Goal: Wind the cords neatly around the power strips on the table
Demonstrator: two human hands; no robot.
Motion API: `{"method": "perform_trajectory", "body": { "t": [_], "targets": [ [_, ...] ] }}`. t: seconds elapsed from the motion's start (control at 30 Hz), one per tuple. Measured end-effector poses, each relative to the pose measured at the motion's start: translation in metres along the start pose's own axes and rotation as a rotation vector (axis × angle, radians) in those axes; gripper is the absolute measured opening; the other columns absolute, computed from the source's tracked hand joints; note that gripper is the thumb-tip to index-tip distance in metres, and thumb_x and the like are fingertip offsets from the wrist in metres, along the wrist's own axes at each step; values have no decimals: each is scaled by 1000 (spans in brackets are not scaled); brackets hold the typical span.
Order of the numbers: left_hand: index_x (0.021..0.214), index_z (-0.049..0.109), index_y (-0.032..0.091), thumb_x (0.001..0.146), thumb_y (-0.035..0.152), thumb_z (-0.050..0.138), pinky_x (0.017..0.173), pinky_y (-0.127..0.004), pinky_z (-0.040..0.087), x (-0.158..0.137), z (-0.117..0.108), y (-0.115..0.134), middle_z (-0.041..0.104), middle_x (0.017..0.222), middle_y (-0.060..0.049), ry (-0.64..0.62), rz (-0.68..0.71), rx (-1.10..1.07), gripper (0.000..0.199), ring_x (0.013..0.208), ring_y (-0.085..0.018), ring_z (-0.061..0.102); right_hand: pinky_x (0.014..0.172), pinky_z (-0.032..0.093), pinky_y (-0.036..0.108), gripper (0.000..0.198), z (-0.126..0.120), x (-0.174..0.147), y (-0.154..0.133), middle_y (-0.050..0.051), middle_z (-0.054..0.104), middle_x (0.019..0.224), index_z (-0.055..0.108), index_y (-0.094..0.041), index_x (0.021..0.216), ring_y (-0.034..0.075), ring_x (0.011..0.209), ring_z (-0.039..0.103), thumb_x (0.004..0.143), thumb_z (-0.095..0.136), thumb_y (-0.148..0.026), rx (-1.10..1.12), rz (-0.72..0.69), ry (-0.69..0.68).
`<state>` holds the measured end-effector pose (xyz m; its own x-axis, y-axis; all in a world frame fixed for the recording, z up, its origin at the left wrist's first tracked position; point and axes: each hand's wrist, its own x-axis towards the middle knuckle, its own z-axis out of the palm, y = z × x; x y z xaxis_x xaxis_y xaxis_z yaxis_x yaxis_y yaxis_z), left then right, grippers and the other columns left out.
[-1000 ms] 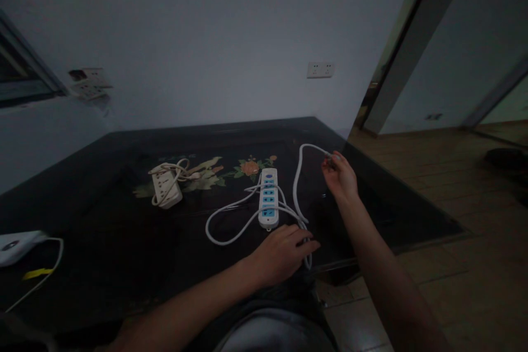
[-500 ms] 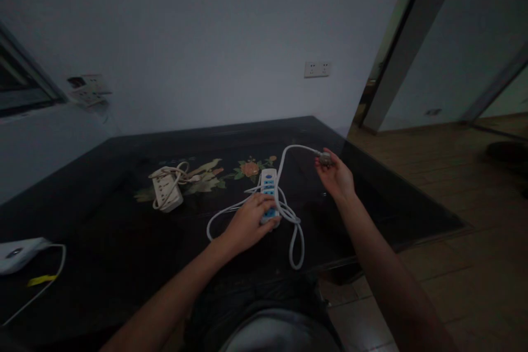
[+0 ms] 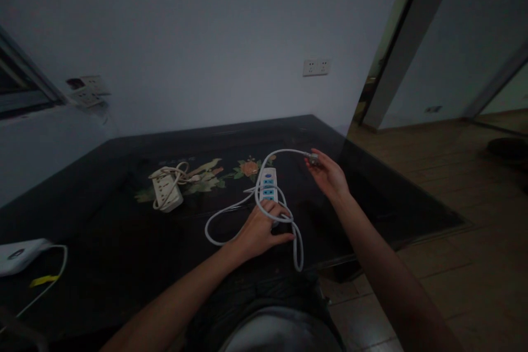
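A white power strip [image 3: 268, 179] with blue sockets lies on the dark table, its far end toward the wall. My left hand [image 3: 262, 229] is curled over its near end, fingers on top and thumb out to the right, beside the cord; the fingers cover that end. Held in my right hand [image 3: 330, 175] is the cord's plug [image 3: 314, 159], raised to the right of the strip; its pins cannot be made out. The white cord [image 3: 264, 162] arcs from the plug across the strip and passes by my left fingers. Its loops [image 3: 299, 250] spread on both sides.
A second, cream power strip [image 3: 167, 191] wrapped in its cord lies to the left on a painted flower pattern. At the far left are a white device [image 3: 22, 256] with a cord and a yellow tag [image 3: 43, 280]. A wall outlet [image 3: 316, 67] is beyond the table.
My right hand has moved left with the plug, and the cord's arc now crosses over the strip. My left hand has slid toward me, its thumb farther right.
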<state>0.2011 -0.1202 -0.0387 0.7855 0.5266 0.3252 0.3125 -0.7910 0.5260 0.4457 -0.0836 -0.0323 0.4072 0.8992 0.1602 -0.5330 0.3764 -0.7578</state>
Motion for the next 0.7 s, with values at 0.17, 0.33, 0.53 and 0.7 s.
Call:
{"method": "perform_trajectory", "body": {
  "t": [0.17, 0.33, 0.53, 0.7],
  "targets": [
    [93, 55, 19, 71, 45, 73, 87, -36, 42, 1, 4, 2, 58, 100, -5, 31, -31, 57, 39, 97, -23, 52, 84, 53, 30, 18, 1, -2, 2, 4, 72, 84, 69, -18, 92, 14, 79, 67, 74, 65, -19, -12, 23, 0],
    [103, 57, 21, 75, 41, 71, 93, -38, 42, -2, 2, 1, 57, 110, -6, 7, -6, 18, 37, 106, -23, 51, 83, 53, 30, 20, 2, -3, 1, 4, 72, 85, 69, -18, 93, 14, 78, 67, 73, 67, -19, -20, 25, -29],
    [131, 47, 25, 77, 32, 68, 106, -44, 36, -18, -55, -34, 44, 137, -10, 68, -79, 45, 58, 127, -26, 42, 85, 52, 30, 25, 8, -7, -4, 3, 73, 88, 69, -20, 94, 15, 83, 68, 69, 73, -22, -31, 12, -93],
    [113, 58, 18, 87, 27, 51, 95, -42, 45, -9, -117, -29, 59, 111, -9, 551, -189, 197, 28, 106, -22, 57, 82, 52, 28, 33, 27, -20, -9, 4, 74, 90, 68, -19, 95, 17, 86, 69, 64, 78, -23, -76, 79, -175]
  ]
}}
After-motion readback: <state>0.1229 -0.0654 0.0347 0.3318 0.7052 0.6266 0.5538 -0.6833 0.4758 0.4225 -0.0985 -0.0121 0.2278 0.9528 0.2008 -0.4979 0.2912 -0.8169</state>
